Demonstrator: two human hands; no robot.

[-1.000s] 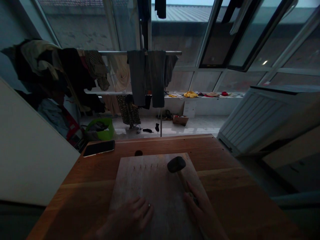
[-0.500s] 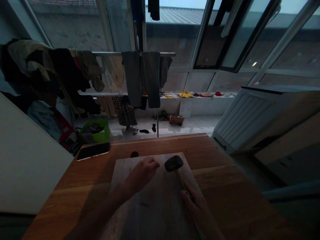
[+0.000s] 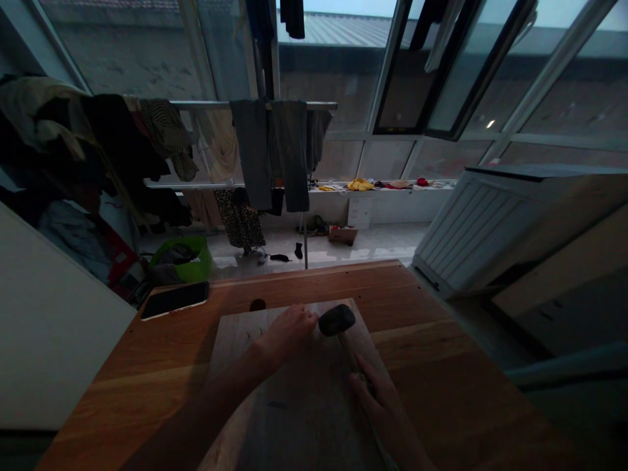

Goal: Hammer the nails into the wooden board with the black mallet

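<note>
My right hand (image 3: 375,392) is wrapped round the handle of a mallet (image 3: 337,320), whose dark, blocky head is raised over the far right part of a pale wooden board (image 3: 284,418). My left hand (image 3: 294,327) is closed in a pinch over the far part of the board, its fingertips right beside the mallet head. Whatever those fingers hold is too small and dim to make out. A few tiny thin dark bits (image 3: 254,333) show on the board left of my left hand.
Under the board is a wooden table (image 3: 432,366). A phone (image 3: 175,300) lies at its far left corner, and a dark round spot (image 3: 258,305) shows just beyond the board. Past the table are a clothes rack (image 3: 206,104) with laundry, a green basket (image 3: 196,261) and a white cabinet (image 3: 471,229).
My view has turned slightly, so the scene sits a little further left. My left hand's fingertips have come closer to the mallet head. The right hand keeps its grip on the mallet.
</note>
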